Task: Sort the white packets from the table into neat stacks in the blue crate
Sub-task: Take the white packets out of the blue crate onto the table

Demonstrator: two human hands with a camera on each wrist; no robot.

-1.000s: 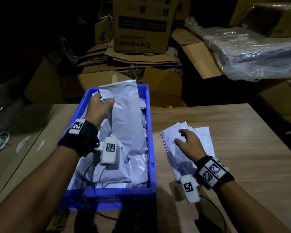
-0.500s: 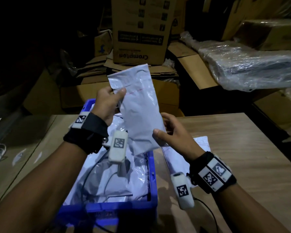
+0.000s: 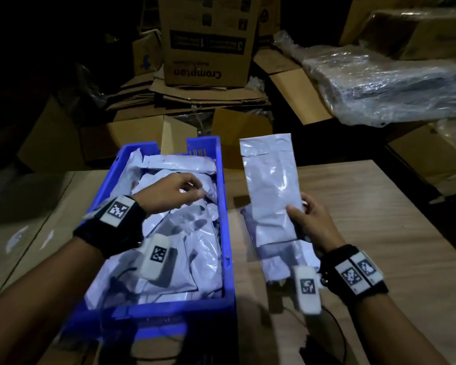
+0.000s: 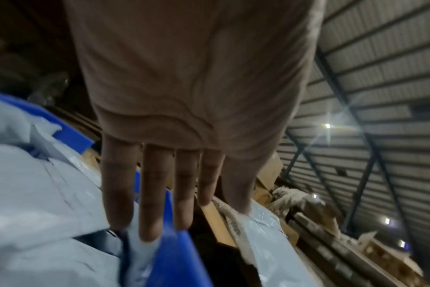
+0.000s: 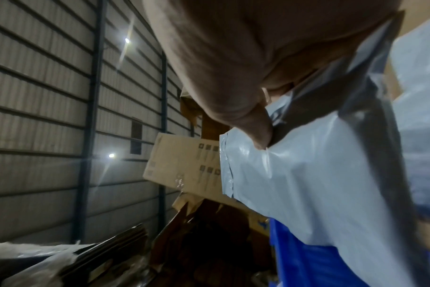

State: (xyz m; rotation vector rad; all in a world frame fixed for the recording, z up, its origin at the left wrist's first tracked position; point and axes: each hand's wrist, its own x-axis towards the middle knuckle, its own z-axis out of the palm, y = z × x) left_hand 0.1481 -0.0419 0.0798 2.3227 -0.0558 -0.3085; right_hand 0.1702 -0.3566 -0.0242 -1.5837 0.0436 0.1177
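The blue crate [image 3: 225, 206] stands on the wooden table [image 3: 379, 233], heaped with loose white packets [image 3: 184, 248]. My left hand [image 3: 192, 189] reaches into it, fingers straight, tips touching the packets near the right wall; the left wrist view shows the left hand [image 4: 160, 213] by the crate wall [image 4: 177, 258]. My right hand [image 3: 300, 212] holds one white packet [image 3: 271, 185] upright by its lower edge, right of the crate. Thumb and fingers of the right hand [image 5: 258, 124] pinch that packet [image 5: 319, 184]. A small pile of packets [image 3: 282, 256] lies on the table beneath it.
Beyond the table's far edge stand cardboard boxes [image 3: 206, 40] and flattened cartons. A plastic-wrapped bundle [image 3: 392, 85] lies at the back right. Bare tabletop stretches right of the pile. A second table surface [image 3: 24, 233] adjoins on the left.
The packet went from my left hand to my right, which carried it rightward over the table pile. My left hand let go and dropped into the crate.
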